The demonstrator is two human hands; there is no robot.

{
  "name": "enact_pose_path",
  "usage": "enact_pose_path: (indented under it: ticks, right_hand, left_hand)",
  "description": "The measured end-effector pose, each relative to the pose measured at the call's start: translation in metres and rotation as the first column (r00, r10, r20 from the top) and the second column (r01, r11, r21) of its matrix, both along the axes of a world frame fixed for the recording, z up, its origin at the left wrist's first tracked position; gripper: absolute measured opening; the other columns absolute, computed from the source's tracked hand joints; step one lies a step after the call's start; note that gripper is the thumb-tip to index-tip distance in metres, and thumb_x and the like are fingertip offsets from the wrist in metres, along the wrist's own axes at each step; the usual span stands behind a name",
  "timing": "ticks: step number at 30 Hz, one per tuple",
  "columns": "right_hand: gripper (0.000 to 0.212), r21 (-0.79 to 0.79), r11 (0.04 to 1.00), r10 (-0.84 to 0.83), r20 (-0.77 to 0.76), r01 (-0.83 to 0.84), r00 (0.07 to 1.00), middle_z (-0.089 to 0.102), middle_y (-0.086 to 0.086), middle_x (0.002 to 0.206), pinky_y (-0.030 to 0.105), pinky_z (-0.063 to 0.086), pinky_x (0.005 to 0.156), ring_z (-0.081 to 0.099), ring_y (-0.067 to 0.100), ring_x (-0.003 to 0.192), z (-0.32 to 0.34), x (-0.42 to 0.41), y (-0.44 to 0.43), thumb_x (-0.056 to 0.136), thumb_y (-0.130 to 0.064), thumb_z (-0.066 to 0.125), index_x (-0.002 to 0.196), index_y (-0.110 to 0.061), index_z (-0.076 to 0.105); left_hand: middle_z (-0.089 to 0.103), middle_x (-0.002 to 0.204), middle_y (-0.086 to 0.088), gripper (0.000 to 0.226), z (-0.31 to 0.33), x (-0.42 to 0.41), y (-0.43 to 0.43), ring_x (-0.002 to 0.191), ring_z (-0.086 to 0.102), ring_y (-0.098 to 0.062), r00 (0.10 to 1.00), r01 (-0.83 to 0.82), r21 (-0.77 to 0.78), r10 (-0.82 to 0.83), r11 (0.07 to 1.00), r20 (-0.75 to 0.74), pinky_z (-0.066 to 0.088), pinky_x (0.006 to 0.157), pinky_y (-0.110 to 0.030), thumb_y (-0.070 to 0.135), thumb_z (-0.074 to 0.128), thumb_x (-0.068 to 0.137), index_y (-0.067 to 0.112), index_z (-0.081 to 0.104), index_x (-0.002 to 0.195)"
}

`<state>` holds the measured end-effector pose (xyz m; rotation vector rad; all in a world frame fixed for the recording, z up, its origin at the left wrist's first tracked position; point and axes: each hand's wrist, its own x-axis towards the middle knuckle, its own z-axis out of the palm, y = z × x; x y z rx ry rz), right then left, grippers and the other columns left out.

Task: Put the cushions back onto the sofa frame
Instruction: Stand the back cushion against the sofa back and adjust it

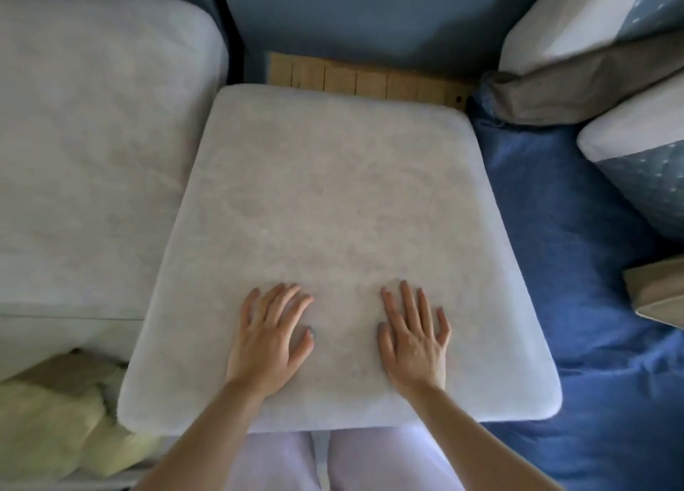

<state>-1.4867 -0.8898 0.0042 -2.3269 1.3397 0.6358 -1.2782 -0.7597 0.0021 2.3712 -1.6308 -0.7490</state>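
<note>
A large white seat cushion (333,202) lies flat in the middle of the sofa frame. A strip of the frame's wooden slats (355,78) shows behind its far edge, below the blue backrest (362,13). My left hand (268,337) and my right hand (414,337) both press flat on the cushion's near part, fingers spread and pointing away from me. A second white seat cushion (92,157) sits to the left, side by side with the middle one.
A blue cover (577,287) lies on the right seat. Further white and blue-patterned cushions (636,165) and a grey-brown cushion (592,83) are stacked at the far right. A yellow-green fabric heap (52,416) lies at lower left. My legs in pale trousers (344,461) stand against the front edge.
</note>
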Motion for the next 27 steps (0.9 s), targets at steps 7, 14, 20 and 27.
enact_pose_path:
  ticks: [7, 14, 20, 27]
  right_hand:
    - [0.058, -0.116, 0.993, 0.013, 0.122, 0.001, 0.992, 0.024, 0.002, 0.161, 0.052, 0.012, 0.119, 0.021, 0.026, 0.149, -0.05, 0.023, -0.038, 0.096, -0.044, 0.029, 0.153, -0.032, 0.029]
    - [0.064, 0.151, 0.983, 0.099, 0.027, -0.102, 0.995, -0.019, -0.008, 0.161, 0.043, 0.002, 0.123, -0.01, 0.02, 0.151, -0.148, 0.014, -0.042, 0.094, -0.06, -0.01, 0.154, -0.04, -0.003]
    - [0.067, 0.114, 0.984, -0.152, 0.145, 0.136, 0.978, -0.012, -0.01, 0.163, 0.036, 0.003, 0.123, -0.012, 0.01, 0.15, -0.193, 0.027, -0.063, 0.096, -0.06, 0.008, 0.156, -0.032, 0.001]
    - [0.105, 0.052, 0.958, 0.278, 0.054, -0.281, 0.959, -0.011, 0.005, 0.164, 0.055, 0.008, 0.12, -0.007, 0.03, 0.151, -0.226, 0.025, -0.079, 0.079, -0.076, 0.05, 0.157, -0.028, -0.001]
  left_hand:
    - [0.034, 0.158, -0.006, 0.059, -0.049, 0.02, -0.038, 0.143, 0.035, -0.03, 0.994, 0.02, -0.088, -0.011, 0.996, 0.107, 0.025, 0.116, -0.052, 0.04, 0.049, 0.089, 0.023, 0.047, 0.146]
    - [0.029, 0.159, -0.006, 0.062, -0.173, 0.053, -0.05, 0.141, 0.036, -0.032, 0.965, 0.055, 0.095, -0.077, 0.994, 0.251, 0.018, 0.114, -0.052, 0.038, 0.055, 0.092, 0.03, 0.034, 0.15]
    - [0.018, 0.163, -0.008, 0.07, -0.215, 0.073, -0.04, 0.147, 0.019, -0.03, 0.964, -0.007, 0.105, -0.022, 0.994, 0.266, 0.016, 0.117, -0.052, 0.052, 0.051, 0.093, 0.026, 0.028, 0.154]
    - [-0.016, 0.164, -0.006, 0.137, -0.224, 0.054, -0.041, 0.15, -0.007, -0.033, 0.975, 0.101, 0.33, -0.159, 0.938, 0.153, 0.006, 0.119, -0.059, 0.074, 0.077, 0.053, 0.035, -0.004, 0.156]
